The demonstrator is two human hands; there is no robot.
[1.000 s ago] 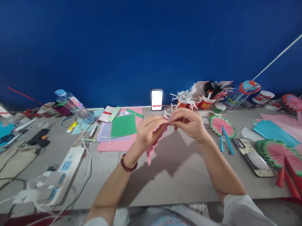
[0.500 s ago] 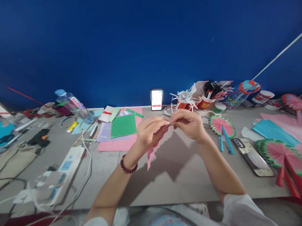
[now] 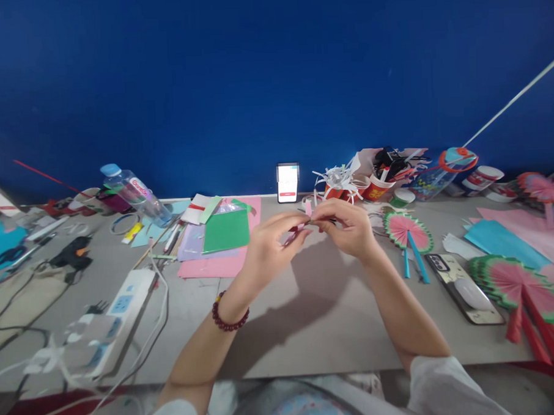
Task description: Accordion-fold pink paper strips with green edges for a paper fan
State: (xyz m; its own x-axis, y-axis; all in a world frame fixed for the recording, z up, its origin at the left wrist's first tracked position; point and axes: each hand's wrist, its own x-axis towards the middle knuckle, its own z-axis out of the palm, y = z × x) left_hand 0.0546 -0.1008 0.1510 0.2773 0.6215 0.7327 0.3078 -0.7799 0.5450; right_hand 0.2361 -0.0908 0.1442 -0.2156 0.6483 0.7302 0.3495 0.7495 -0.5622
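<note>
Both hands meet over the middle of the table, fingertips almost touching. A narrow pink paper strip (image 3: 308, 207) sticks up between them, and more pink shows behind my left thumb. My left hand (image 3: 269, 244), with a dark red bead bracelet (image 3: 230, 319) at its wrist, is closed on the strip with thumb and fingers. My right hand (image 3: 346, 229) pinches at the same spot, its thumb against its forefinger. A small dark edge shows at the right fingertips; what it is I cannot make out. Most of the strip is hidden by the fingers.
Green paper (image 3: 226, 230) lies on pink sheets at left, near a clear bottle (image 3: 139, 195) and a power strip (image 3: 125, 312). A lit phone (image 3: 287, 184) leans on the blue wall. Right are cups (image 3: 378, 188), watermelon-like paper fans (image 3: 407, 231) and another phone (image 3: 486, 308) under a mouse.
The pink strip that hung below my left hand now shows above the fingertips instead. My left hand has turned and its wrist has shifted slightly left; my right hand has barely moved.
</note>
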